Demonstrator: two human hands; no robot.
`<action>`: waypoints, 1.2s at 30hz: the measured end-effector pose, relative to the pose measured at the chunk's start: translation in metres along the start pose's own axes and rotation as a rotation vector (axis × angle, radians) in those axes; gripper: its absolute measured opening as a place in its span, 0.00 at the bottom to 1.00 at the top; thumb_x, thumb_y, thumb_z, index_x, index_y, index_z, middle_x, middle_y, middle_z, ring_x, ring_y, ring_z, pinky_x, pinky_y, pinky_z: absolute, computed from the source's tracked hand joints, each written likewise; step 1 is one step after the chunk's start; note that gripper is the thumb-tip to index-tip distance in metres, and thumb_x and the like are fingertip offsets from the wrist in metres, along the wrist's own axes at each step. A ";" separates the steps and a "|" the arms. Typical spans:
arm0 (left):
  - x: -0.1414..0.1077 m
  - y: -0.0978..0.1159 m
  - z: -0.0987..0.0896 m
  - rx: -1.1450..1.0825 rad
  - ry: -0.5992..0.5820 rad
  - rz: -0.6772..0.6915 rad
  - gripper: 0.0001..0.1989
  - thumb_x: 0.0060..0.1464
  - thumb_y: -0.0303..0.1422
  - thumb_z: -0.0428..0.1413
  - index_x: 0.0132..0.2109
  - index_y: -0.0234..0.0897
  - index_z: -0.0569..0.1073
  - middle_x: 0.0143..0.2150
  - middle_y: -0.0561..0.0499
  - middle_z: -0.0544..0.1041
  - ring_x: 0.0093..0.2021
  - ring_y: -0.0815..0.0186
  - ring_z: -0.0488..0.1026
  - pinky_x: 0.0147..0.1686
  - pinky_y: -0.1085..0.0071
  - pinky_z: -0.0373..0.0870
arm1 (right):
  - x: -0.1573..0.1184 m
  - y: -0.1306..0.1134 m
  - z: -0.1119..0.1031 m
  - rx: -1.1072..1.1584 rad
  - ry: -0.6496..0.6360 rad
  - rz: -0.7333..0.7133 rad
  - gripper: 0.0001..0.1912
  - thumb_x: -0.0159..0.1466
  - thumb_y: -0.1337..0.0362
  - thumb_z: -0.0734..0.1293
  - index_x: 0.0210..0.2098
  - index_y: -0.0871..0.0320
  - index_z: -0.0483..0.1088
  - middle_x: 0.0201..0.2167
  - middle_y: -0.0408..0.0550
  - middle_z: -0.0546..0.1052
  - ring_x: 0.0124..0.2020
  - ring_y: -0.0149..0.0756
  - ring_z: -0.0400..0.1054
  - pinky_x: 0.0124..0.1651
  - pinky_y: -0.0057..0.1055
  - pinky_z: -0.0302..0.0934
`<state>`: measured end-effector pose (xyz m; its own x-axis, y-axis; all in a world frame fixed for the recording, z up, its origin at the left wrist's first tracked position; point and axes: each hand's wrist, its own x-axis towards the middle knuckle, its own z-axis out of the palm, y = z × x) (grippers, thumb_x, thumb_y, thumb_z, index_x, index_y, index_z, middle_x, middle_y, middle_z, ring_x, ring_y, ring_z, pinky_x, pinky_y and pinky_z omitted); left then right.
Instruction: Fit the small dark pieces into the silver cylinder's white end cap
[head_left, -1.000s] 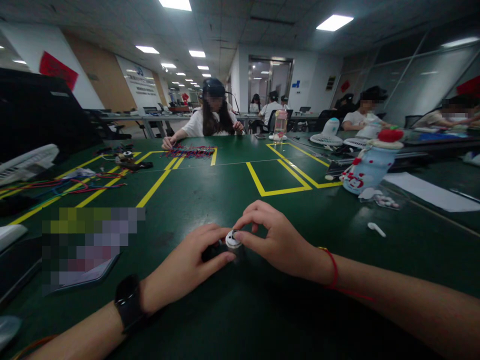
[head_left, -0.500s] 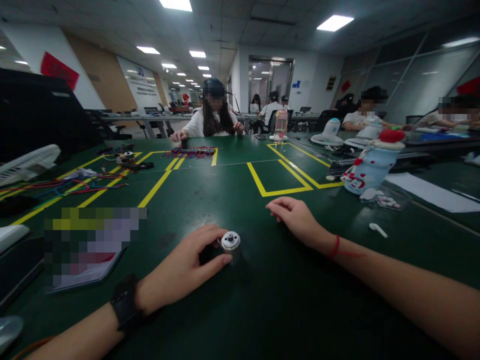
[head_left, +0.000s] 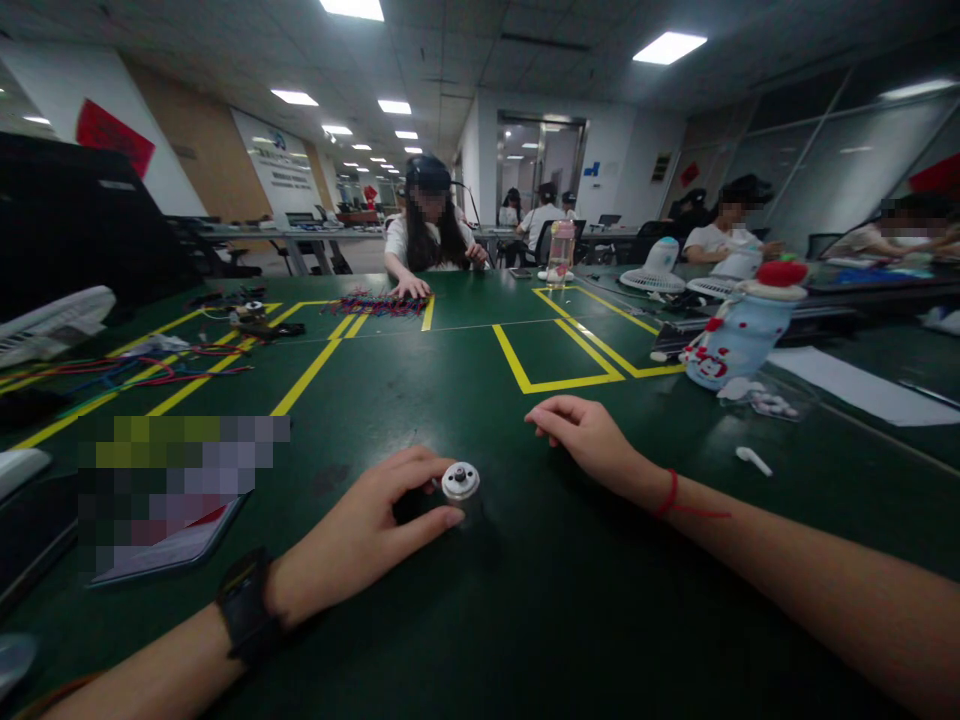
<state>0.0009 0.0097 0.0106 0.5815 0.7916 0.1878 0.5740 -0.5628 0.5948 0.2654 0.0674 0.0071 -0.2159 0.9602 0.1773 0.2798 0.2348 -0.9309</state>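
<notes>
A small cylindrical electric motor (head_left: 460, 483) stands upright on the green table, its pale end face with a central shaft and holes turned up. Around its left side, the thumb and fingers of my left hand (head_left: 390, 510) grip it. My right hand (head_left: 581, 428) rests over the table farther forward and to the right, apart from the motor. Its fingers are curled and pressed together; whatever they may hold is too small or hidden to make out. The motor's lower body is dark and hard to see.
Yellow tape (head_left: 574, 385) marks rectangles on the table. Across it, a person's hand (head_left: 409, 287) touches bundled wires (head_left: 375, 303). Loose wires (head_left: 150, 370) lie left. A blue bottle (head_left: 739, 335), a white earbud (head_left: 753, 460) and paper (head_left: 862, 385) are at right.
The hand of the person across the table has moved right, onto the wire bundle. My two hands and the motor stay nearly where they were.
</notes>
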 end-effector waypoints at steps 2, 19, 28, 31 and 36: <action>0.001 0.000 0.001 0.009 -0.024 0.004 0.13 0.64 0.40 0.52 0.54 0.47 0.69 0.49 0.51 0.71 0.49 0.61 0.68 0.49 0.63 0.65 | -0.008 -0.011 0.009 -0.038 -0.103 -0.042 0.10 0.63 0.61 0.65 0.38 0.61 0.75 0.29 0.44 0.74 0.28 0.28 0.64 0.32 0.27 0.59; 0.000 0.004 0.004 0.035 0.003 0.030 0.10 0.62 0.37 0.53 0.50 0.43 0.69 0.46 0.50 0.72 0.45 0.60 0.69 0.46 0.63 0.66 | -0.031 -0.024 0.021 -0.278 -0.226 -0.329 0.08 0.63 0.61 0.67 0.38 0.56 0.77 0.37 0.46 0.73 0.38 0.32 0.67 0.40 0.30 0.61; -0.003 0.001 0.001 0.031 0.018 -0.015 0.10 0.61 0.36 0.53 0.48 0.41 0.68 0.43 0.50 0.72 0.41 0.61 0.68 0.40 0.65 0.66 | -0.037 -0.010 0.017 -0.586 -0.367 -0.438 0.11 0.62 0.60 0.68 0.43 0.51 0.78 0.44 0.49 0.73 0.44 0.39 0.64 0.48 0.40 0.59; -0.003 0.000 0.001 0.042 0.025 -0.015 0.11 0.61 0.37 0.53 0.49 0.41 0.68 0.44 0.50 0.72 0.41 0.61 0.69 0.41 0.65 0.67 | -0.039 -0.013 0.018 -0.580 -0.356 -0.440 0.11 0.62 0.61 0.68 0.43 0.51 0.78 0.44 0.50 0.73 0.45 0.39 0.64 0.49 0.40 0.59; -0.004 0.000 -0.001 0.046 0.019 -0.007 0.10 0.61 0.36 0.53 0.49 0.41 0.68 0.43 0.50 0.72 0.42 0.61 0.69 0.41 0.66 0.67 | -0.033 -0.015 0.012 -0.395 -0.309 -0.297 0.15 0.59 0.60 0.69 0.46 0.55 0.76 0.43 0.50 0.74 0.39 0.35 0.68 0.42 0.34 0.64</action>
<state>-0.0018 0.0066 0.0108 0.5668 0.7994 0.1992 0.6038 -0.5676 0.5597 0.2572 0.0301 0.0114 -0.5850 0.7697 0.2556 0.4808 0.5829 -0.6550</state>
